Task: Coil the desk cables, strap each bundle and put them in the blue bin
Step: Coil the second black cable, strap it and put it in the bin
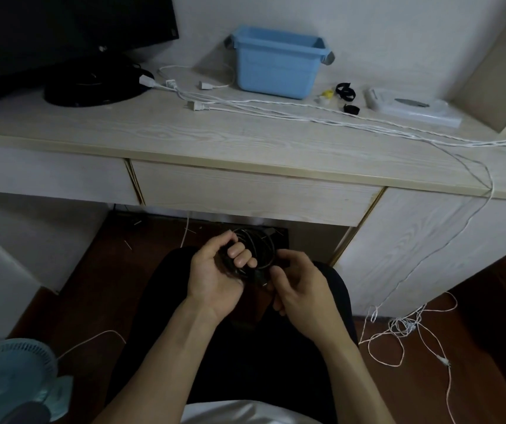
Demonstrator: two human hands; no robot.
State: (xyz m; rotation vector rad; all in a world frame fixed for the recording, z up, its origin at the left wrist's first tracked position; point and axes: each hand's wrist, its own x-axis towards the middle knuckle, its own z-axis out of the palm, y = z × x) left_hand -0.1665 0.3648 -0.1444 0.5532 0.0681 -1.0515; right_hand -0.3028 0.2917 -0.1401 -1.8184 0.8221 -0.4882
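2 hands' fingers point(239, 254) curl around black cable coil point(256, 244).

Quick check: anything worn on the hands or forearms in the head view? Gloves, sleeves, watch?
Nothing worn. Left hand and right hand are bare, no gloves, rings or watch visible. Both forearms are bare down to the frame edge, no sleeves in view.

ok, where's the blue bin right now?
Head view: the blue bin stands at the back of the desk against the wall, right of the monitor base, with black straps just to its right.
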